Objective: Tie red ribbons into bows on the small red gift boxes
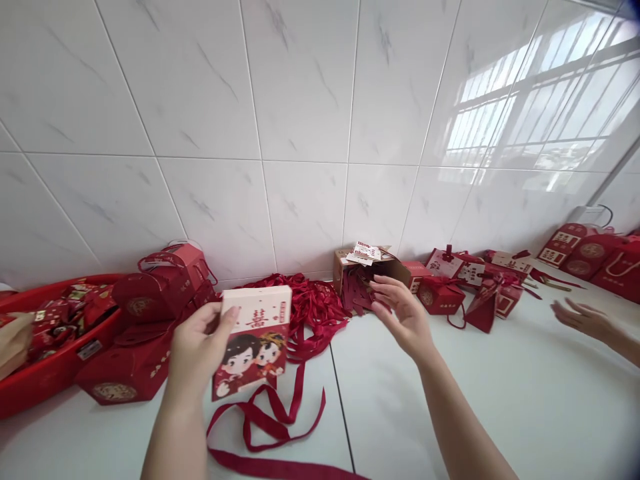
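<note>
My left hand (197,350) grips a flat red and white gift box (253,340) printed with a cartoon couple, holding it upright above the white table (500,400). My right hand (403,317) hovers open with fingers spread, just in front of a small cardboard box (363,273) filled with dark red tags. A pile of red ribbons (310,303) lies between the two hands, and loose ribbon loops (270,420) trail under the gift box.
A red basin (50,373) of wrapped sweets sits at far left, beside folded red boxes (160,287). More red gift boxes (475,283) and bags (595,257) line the tiled wall at right. Another person's open hand (585,320) reaches in from the right edge.
</note>
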Tool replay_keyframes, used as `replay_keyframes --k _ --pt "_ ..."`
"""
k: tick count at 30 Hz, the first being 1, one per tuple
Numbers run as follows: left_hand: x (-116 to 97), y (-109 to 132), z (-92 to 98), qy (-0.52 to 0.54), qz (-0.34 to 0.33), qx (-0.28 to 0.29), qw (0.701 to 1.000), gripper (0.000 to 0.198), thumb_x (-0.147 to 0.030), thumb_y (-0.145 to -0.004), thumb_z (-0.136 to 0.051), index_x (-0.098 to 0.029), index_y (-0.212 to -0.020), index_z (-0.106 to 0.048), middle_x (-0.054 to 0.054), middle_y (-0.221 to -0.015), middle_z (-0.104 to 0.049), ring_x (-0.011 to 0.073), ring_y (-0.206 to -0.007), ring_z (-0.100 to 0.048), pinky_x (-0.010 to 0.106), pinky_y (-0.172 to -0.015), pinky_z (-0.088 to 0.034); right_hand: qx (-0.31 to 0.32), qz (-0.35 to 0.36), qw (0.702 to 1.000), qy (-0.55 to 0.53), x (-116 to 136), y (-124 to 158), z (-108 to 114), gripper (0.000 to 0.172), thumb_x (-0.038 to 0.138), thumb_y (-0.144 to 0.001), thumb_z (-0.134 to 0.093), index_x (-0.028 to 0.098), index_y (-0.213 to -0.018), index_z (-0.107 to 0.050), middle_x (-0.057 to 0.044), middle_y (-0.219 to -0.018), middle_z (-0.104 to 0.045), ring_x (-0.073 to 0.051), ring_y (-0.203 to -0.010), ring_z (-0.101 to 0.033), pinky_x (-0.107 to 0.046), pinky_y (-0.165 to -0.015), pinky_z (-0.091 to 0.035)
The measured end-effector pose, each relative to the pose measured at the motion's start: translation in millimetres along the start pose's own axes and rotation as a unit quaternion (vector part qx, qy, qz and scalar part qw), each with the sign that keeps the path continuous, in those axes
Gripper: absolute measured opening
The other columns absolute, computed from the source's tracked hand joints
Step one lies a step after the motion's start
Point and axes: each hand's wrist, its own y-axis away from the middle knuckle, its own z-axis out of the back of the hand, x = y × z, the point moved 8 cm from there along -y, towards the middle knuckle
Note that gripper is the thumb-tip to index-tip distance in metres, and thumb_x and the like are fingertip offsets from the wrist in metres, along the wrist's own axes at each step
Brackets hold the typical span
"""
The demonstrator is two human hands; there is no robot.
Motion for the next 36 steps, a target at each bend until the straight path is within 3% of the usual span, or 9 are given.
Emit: replay_keyframes --k 2,4,8,11,17,25,30,33,36 --pt "-25.9 18.8 -25.4 0.042 -0.013 0.055 0.998 0.033 -0.047 -0.074 -0.066 -0.018 -0.089 -0.065 0.004 -0.08 -0.071 0.0218 -0.075 -0.066 0.026 -0.065 -0.052 0.053 0.027 0.996 -0.07 21.2 8.4 -24.4 0.051 0.037 -0.085 -0.063 0.032 -0.133 -0.047 -0.008 -0.151 -0.031 -0.027 -0.132 -0.043 -0.044 -0.104 -0.044" --pt "-49.2 37.2 -48.2 0.049 -0.042 0.12 0.991 0.028 -0.045 -0.078 -0.065 -0.018 -0.086 -0.065 0.003 -0.078 -0.069 0.0202 -0.074 -0.065 0.024 -0.065 -0.051 0.09 0.034 0.988 -0.123 31.8 16.1 -43.9 0.062 0.038 -0.084 -0.065 0.034 -0.139 -0.038 -0.009 -0.153 -0.029 -0.028 -0.134 -0.041 -0.047 -0.106 -0.041" --pt "-72.3 61.4 -69.2 0.037 -0.085 0.19 0.978 0.022 -0.04 -0.085 -0.06 -0.019 -0.083 -0.063 0.001 -0.075 -0.065 0.0157 -0.07 -0.06 0.021 -0.063 -0.048 0.047 -0.029 0.981 -0.188 22.8 20.9 -52.1 0.028 0.033 -0.085 -0.064 0.027 -0.112 -0.058 -0.008 -0.109 -0.064 -0.023 -0.107 -0.06 -0.04 -0.091 -0.051" --pt "-76.3 67.0 -68.9 0.058 -0.094 0.192 0.975 0.02 -0.038 -0.086 -0.059 -0.019 -0.084 -0.064 0.0 -0.074 -0.064 0.0149 -0.07 -0.06 0.02 -0.063 -0.048 0.005 -0.055 0.979 -0.194 17.7 20.6 -46.1 0.015 0.035 -0.083 -0.066 0.025 -0.093 -0.063 -0.006 -0.097 -0.064 -0.021 -0.093 -0.061 -0.033 -0.08 -0.052" --pt "-82.0 67.3 -59.3 0.084 -0.085 0.148 0.982 0.021 -0.038 -0.082 -0.063 -0.018 -0.077 -0.065 0.0 -0.067 -0.061 0.0143 -0.064 -0.057 0.019 -0.057 -0.046 0.003 -0.032 0.986 -0.162 34.0 24.5 -43.6 0.008 0.031 -0.085 -0.065 0.024 -0.088 -0.067 -0.003 -0.083 -0.06 -0.016 -0.076 -0.059 -0.026 -0.063 -0.049" --pt "-85.2 79.5 -47.6 0.132 -0.094 0.13 0.978 0.018 -0.034 -0.08 -0.065 -0.016 -0.079 -0.065 0.001 -0.066 -0.063 0.014 -0.061 -0.058 0.021 -0.056 -0.046 -0.011 0.119 0.99 -0.068 78.7 35.9 -30.3 0.016 0.015 -0.083 -0.066 0.022 -0.097 -0.067 -0.003 -0.079 -0.064 -0.015 -0.069 -0.057 -0.027 -0.059 -0.046" --pt "-96.7 84.7 -35.9 0.129 -0.205 0.109 0.964 0.009 -0.027 -0.081 -0.064 -0.019 -0.08 -0.069 -0.001 -0.064 -0.063 0.0111 -0.054 -0.055 0.019 -0.05 -0.042 0.01 0.19 0.981 -0.046 110.2 47.5 -23.3 0.025 0.011 -0.083 -0.064 0.018 -0.107 -0.065 -0.008 -0.085 -0.066 -0.018 -0.074 -0.063 -0.029 -0.061 -0.053" --pt "-110.0 92.5 -33.7 0.129 -0.293 0.151 0.935 0.008 -0.023 -0.084 -0.061 -0.021 -0.086 -0.069 -0.001 -0.063 -0.062 0.0104 -0.05 -0.053 0.019 -0.047 -0.041 0.012 0.228 0.972 -0.053 128.3 53.8 -20.4 0.024 0.013 -0.085 -0.062 0.014 -0.108 -0.064 -0.01 -0.084 -0.066 -0.018 -0.073 -0.064 -0.029 -0.058 -0.056" --pt "-117.8 102.5 -32.6 0.133 -0.327 0.179 0.919 0.009 -0.027 -0.085 -0.06 -0.022 -0.082 -0.067 0.001 -0.064 -0.064 0.0132 -0.052 -0.056 0.022 -0.049 -0.044 0.013 0.269 0.96 -0.072 141.1 59.4 -21.2 0.022 0.015 -0.087 -0.059 0.011 -0.108 -0.065 -0.009 -0.076 -0.066 -0.018 -0.067 -0.065 -0.028 -0.054 -0.057"
